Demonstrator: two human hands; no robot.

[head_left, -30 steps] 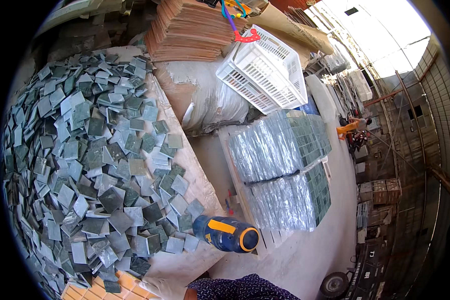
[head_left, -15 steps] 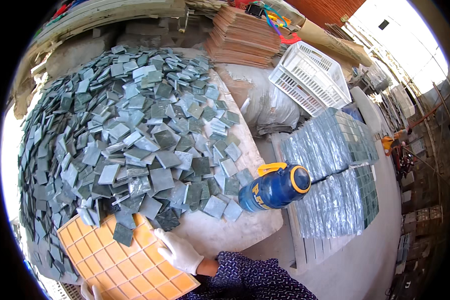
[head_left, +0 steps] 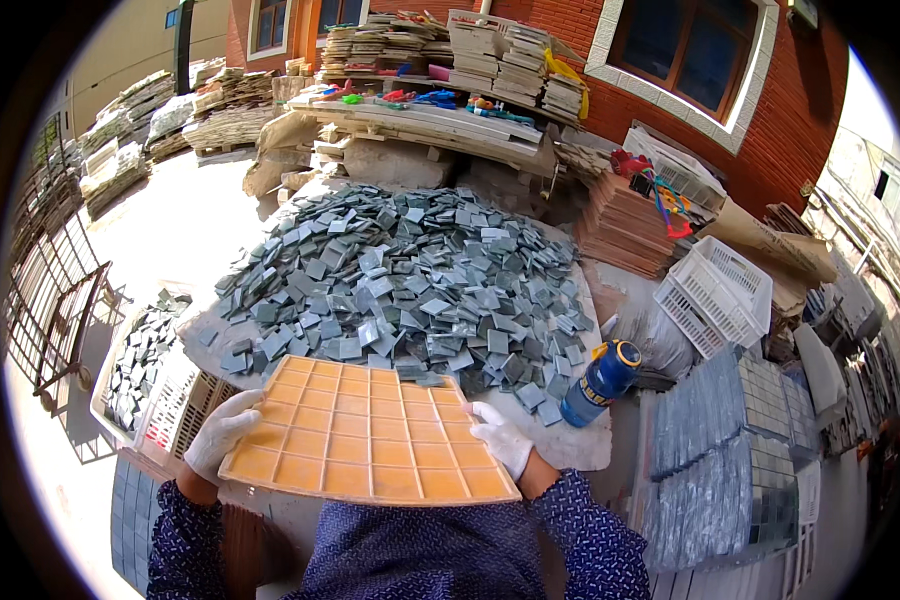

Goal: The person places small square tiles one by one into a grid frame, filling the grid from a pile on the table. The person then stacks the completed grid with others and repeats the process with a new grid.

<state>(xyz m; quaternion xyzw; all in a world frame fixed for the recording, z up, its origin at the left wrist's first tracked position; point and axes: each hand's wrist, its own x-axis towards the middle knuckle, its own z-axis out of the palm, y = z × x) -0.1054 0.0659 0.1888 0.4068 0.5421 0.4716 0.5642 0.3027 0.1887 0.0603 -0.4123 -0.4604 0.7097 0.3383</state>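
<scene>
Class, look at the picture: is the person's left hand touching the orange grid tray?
Touching. The head view shows the gloved left hand wrapped over the left edge of the orange grid tray, fingers lying on its top surface.

Blue bottle with yellow cap (head_left: 600, 384) stood right of the grey-green tile heap (head_left: 410, 280). White plastic crate (head_left: 715, 295) lay tilted behind it. Wrapped mosaic sheets (head_left: 730, 460) stacked far right; crate with loose tiles (head_left: 145, 375) left.

Outdoor yard, bright sun: red brick wall (head_left: 770, 150) with white-framed windows (head_left: 685, 45), pale concrete floor (head_left: 170, 230), stacked slabs (head_left: 500, 60) behind.
</scene>
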